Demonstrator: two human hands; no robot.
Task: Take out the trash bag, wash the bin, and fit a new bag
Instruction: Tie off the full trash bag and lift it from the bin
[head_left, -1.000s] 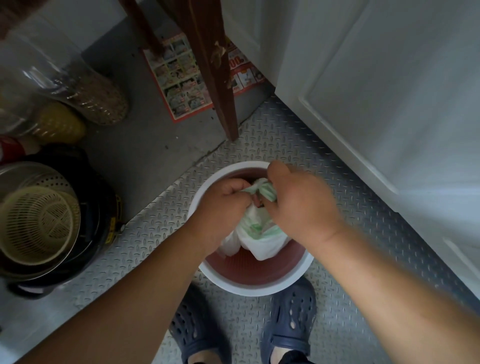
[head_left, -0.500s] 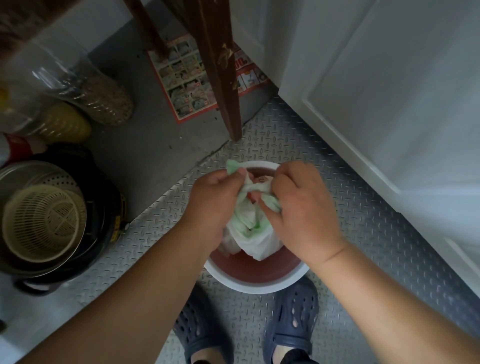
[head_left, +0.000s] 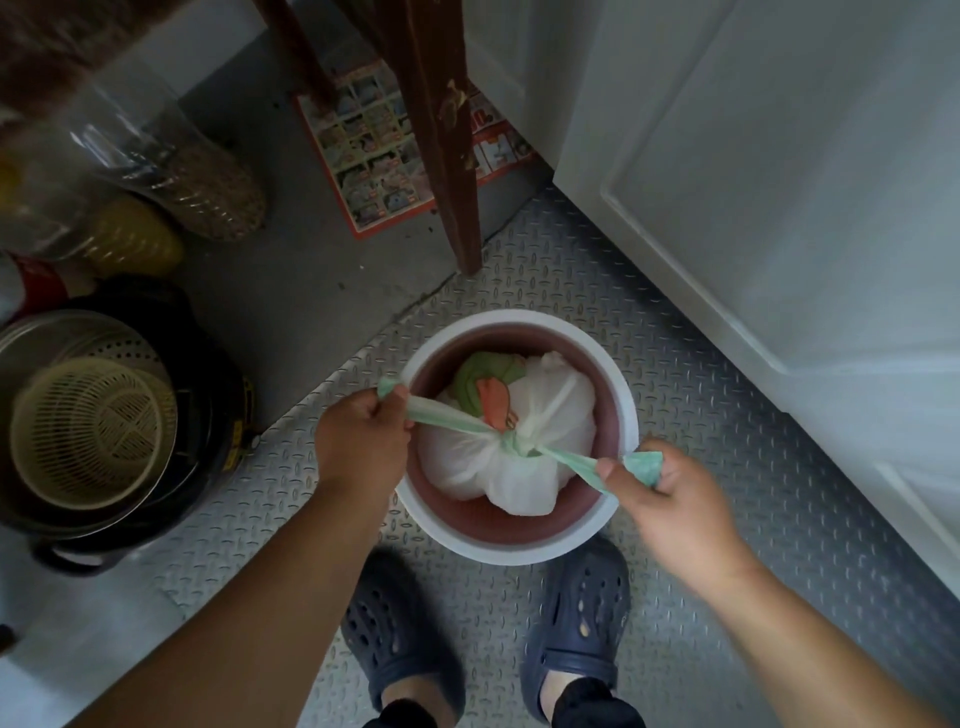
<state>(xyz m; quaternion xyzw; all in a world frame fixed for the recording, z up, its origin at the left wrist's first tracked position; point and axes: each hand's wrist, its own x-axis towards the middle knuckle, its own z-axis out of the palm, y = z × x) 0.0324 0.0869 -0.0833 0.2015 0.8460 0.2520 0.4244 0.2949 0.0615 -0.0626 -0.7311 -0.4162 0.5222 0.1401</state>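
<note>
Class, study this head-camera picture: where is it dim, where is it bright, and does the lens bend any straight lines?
Head view: the left side is dim, around the pot and the jars; the white door at right is brightest. The wide lens bows the door's edges and the chair leg. The bag, bin and both hands are sharp.

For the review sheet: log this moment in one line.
step: knotting trash bag | left hand: grips green tie | right hand: grips other tie | bag: inside bin | knot pulled taut
</note>
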